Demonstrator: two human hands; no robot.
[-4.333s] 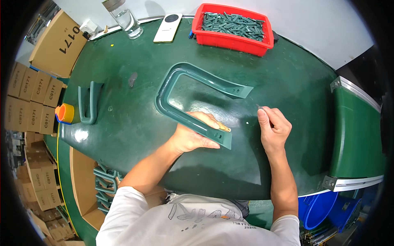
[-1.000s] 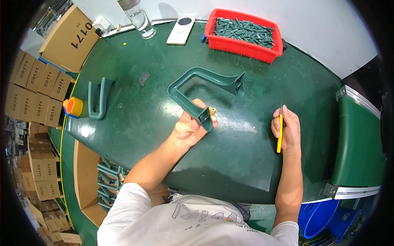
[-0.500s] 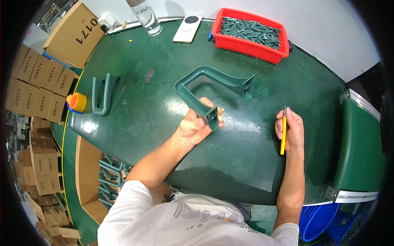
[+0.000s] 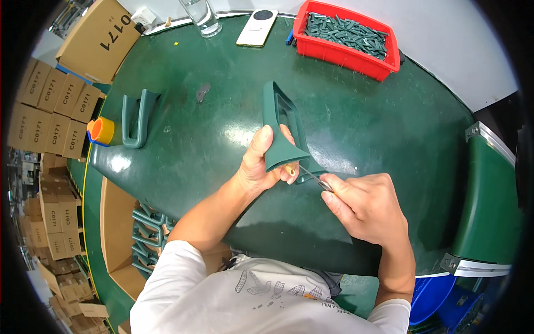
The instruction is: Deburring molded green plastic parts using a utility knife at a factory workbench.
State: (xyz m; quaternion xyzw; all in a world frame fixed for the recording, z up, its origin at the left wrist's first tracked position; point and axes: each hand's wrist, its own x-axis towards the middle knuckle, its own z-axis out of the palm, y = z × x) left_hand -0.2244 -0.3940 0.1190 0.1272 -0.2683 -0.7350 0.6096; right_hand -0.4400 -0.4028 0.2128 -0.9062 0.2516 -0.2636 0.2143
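Note:
My left hand (image 4: pixel 258 161) is closed around a dark green U-shaped plastic handle (image 4: pixel 278 131), tilted up above the table with its flared ends toward me. A tan finger cot seems to cover one fingertip of that hand. In my right hand (image 4: pixel 364 206) is a slim knife (image 4: pixel 311 174). Its thin metal blade reaches to the flared end of the handle and seems to touch it; the fingers hide its yellow grip. A second green handle (image 4: pixel 136 125) lies on the table at the left, apart from both hands.
A red bin (image 4: pixel 345 55) of small green plastic pieces stands at the back right of the green table (image 4: pixel 211 128). Near it are a phone (image 4: pixel 257 28) and a glass bottle (image 4: pixel 201 16). Orange tape (image 4: pixel 103 131) sits at the left edge; below, a carton (image 4: pixel 114 239) holds more handles.
My left hand has turned the handle so its flared ends face me. My right hand has moved left with the knife, bringing the blade to the handle.

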